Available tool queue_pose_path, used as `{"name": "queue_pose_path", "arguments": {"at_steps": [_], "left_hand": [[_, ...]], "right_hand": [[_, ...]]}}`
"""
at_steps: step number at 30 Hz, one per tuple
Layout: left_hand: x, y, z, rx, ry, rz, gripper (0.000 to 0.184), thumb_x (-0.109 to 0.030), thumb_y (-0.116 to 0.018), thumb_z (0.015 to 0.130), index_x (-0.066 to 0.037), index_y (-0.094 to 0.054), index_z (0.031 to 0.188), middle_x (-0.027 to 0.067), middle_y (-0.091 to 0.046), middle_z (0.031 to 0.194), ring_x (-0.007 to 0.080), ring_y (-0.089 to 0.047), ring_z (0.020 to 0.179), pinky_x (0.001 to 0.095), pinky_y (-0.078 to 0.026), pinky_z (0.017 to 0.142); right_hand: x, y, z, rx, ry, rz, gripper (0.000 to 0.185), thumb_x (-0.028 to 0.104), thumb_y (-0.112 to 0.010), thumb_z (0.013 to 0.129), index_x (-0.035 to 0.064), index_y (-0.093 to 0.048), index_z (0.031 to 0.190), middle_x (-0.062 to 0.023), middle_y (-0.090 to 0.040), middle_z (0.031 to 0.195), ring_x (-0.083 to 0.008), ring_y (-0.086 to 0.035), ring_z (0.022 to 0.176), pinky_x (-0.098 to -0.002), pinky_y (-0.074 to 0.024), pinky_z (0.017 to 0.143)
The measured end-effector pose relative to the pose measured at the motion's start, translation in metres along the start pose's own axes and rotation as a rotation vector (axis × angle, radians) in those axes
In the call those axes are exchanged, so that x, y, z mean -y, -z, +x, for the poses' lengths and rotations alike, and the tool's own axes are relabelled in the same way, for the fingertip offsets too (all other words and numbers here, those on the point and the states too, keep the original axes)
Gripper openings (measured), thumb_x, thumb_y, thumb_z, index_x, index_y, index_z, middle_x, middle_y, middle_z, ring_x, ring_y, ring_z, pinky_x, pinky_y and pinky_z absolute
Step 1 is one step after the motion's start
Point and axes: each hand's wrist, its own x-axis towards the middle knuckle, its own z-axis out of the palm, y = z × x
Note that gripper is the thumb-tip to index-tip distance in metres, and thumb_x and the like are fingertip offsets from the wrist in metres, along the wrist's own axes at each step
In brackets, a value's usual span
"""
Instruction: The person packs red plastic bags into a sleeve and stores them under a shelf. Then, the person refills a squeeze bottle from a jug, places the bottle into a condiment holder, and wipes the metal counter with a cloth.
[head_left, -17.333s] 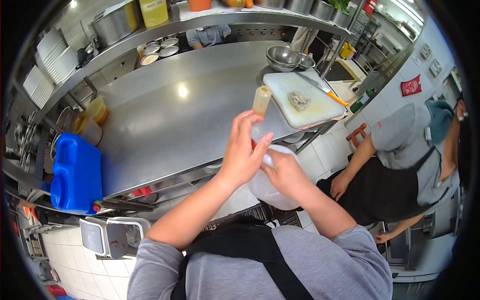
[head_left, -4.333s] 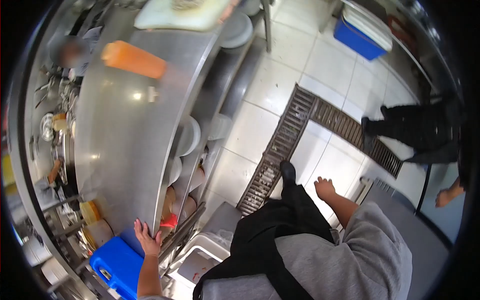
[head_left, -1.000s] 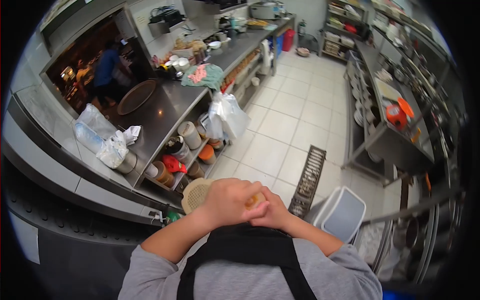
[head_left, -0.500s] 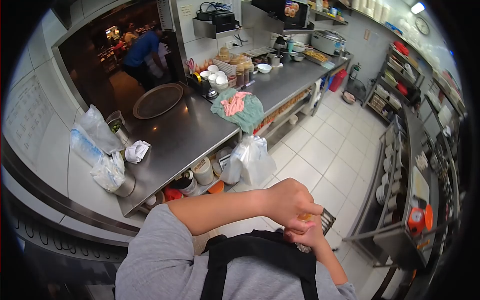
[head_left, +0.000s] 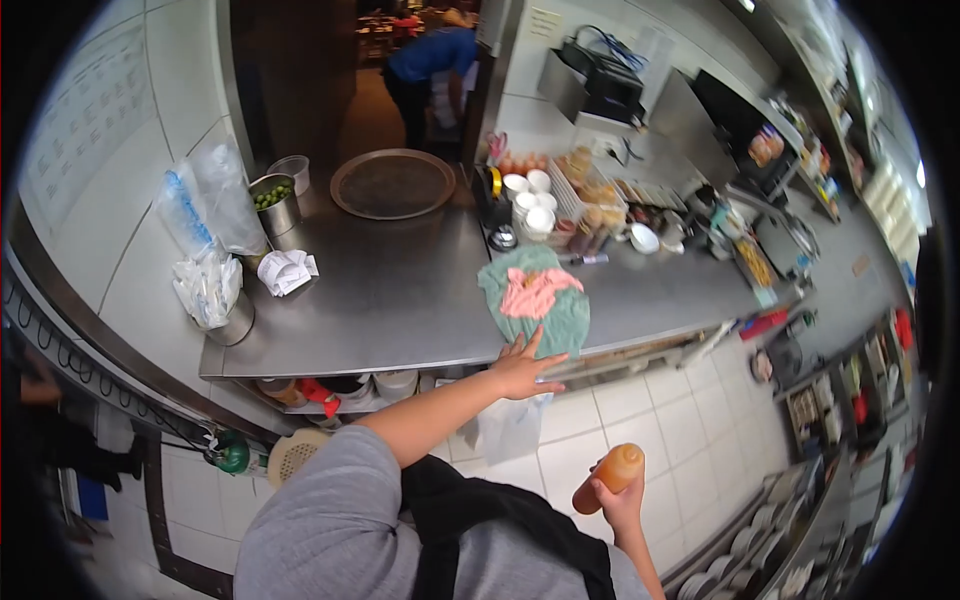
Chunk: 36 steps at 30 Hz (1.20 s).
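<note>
My left hand reaches forward with its fingers spread, holding nothing. Its fingertips overlap the near edge of a green cloth draped over the counter's front edge; whether they touch it I cannot tell. A crumpled pink cloth lies on top of the green one. On the right, my right hand is wrapped round a squeeze bottle of orange sauce, tilted with its top up and to the right. Below my left hand hangs a white plastic bag.
The steel counter bears a round brown tray, crumpled paper, a metal tin of green fruit and plastic bags. White cups stand further right. Someone in a blue shirt bends beyond the opening.
My hands have come apart: the left has moved forward to the cloths and opened, while the right holds the sauce bottle, which was mostly hidden before. My view has turned left.
</note>
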Motion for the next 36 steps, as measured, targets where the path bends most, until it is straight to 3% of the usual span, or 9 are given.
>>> {"name": "queue_pose_path", "arguments": {"at_steps": [6,9,12,13,17,24,26,30,36], "left_hand": [[0.103,-0.02,0.102,-0.124,0.031,0.102,0.066,-0.067,-0.053,0.087,-0.035,-0.045,0.144,0.0215,-0.019,0.157,0.0428,-0.018,0.145,0.0598,-0.017,0.115],[0.123,-0.012,0.122,-0.32,-0.075,0.222,0.06,-0.055,-0.06,0.087,-0.014,-0.056,0.13,0.0149,-0.045,0.134,0.0343,-0.041,0.127,0.055,-0.03,0.107],[0.148,-0.008,0.156,-0.329,-0.198,0.228,0.054,-0.051,-0.06,0.087,-0.012,-0.059,0.124,0.0132,-0.056,0.123,0.0304,-0.048,0.121,0.0494,-0.037,0.102],[0.154,-0.002,0.166,-0.348,-0.261,0.285,0.042,-0.044,-0.06,0.089,-0.012,-0.064,0.114,0.01,-0.067,0.101,0.0274,-0.061,0.103,0.0445,-0.047,0.089],[0.163,0.001,0.187,-0.269,-0.314,0.257,0.031,-0.038,-0.056,0.092,-0.013,-0.067,0.105,0.0098,-0.07,0.078,0.0284,-0.069,0.071,0.0435,-0.053,0.066],[0.173,-0.006,0.191,-0.312,-0.347,0.115,0.032,-0.032,-0.048,0.096,-0.008,-0.065,0.109,0.0089,-0.07,0.074,0.026,-0.071,0.068,0.0428,-0.056,0.061],[0.173,-0.001,0.186,-0.162,-0.259,0.071,0.033,-0.026,-0.043,0.097,-0.004,-0.062,0.113,0.0131,-0.07,0.089,0.0257,-0.071,0.082,0.0414,-0.056,0.07],[0.183,-0.033,0.174,-0.533,-0.415,0.072,0.041,-0.016,-0.049,0.087,-0.004,-0.057,0.125,0.0112,-0.057,0.11,0.0262,-0.058,0.107,0.038,-0.049,0.09],[0.184,0.01,0.187,-0.14,-0.258,-0.231,0.032,-0.025,-0.044,0.095,-0.021,-0.067,0.119,0.0106,-0.069,0.104,0.0312,-0.068,0.091,0.0443,-0.055,0.079]], "right_hand": [[-0.003,-0.04,0.111,-0.018,0.023,0.031,0.062,0.015,-0.083,0.073,0.0049,-0.041,0.118,-0.0113,-0.06,0.1,-0.0241,-0.064,0.093,-0.0374,-0.0528,0.084],[0.001,-0.073,0.156,-0.132,0.026,0.078,0.064,0.013,-0.08,0.074,0.0031,-0.041,0.123,-0.0117,-0.059,0.103,-0.0259,-0.063,0.096,-0.0409,-0.0512,0.087],[0.015,-0.098,0.198,-0.125,-0.019,0.101,0.061,0.012,-0.079,0.075,0.0029,-0.042,0.123,-0.0114,-0.058,0.103,-0.0261,-0.063,0.098,-0.0414,-0.0508,0.089],[0.015,-0.104,0.209,-0.124,-0.025,0.093,0.061,0.012,-0.079,0.075,0.0029,-0.042,0.123,-0.0114,-0.058,0.103,-0.0261,-0.063,0.098,-0.0414,-0.0508,0.089],[0.011,-0.127,0.255,-0.18,0.007,0.059,0.057,0.009,-0.073,0.078,0.0034,-0.041,0.125,-0.0116,-0.058,0.106,-0.0265,-0.062,0.1,-0.0419,-0.0502,0.091],[-0.006,-0.15,0.306,-0.247,-0.025,0.097,0.053,-0.001,-0.063,0.084,0.0043,-0.039,0.131,-0.0122,-0.057,0.108,-0.0256,-0.062,0.1,-0.0419,-0.0495,0.093],[-0.016,-0.15,0.319,-0.292,-0.024,0.082,0.054,0.004,-0.064,0.088,0.0053,-0.037,0.134,-0.0113,-0.057,0.109,-0.0253,-0.062,0.099,-0.0398,-0.0503,0.091],[-0.054,-0.142,0.347,-0.301,0.046,0.009,0.054,0.0,-0.062,0.089,0.0059,-0.036,0.136,-0.0107,-0.056,0.113,-0.0224,-0.059,0.104,-0.0378,-0.0481,0.094],[-0.087,-0.149,0.367,-0.389,0.011,0.065,0.06,-0.001,-0.063,0.089,0.0065,-0.033,0.141,-0.0097,-0.054,0.119,-0.0194,-0.056,0.11,-0.0347,-0.0434,0.099]]}}
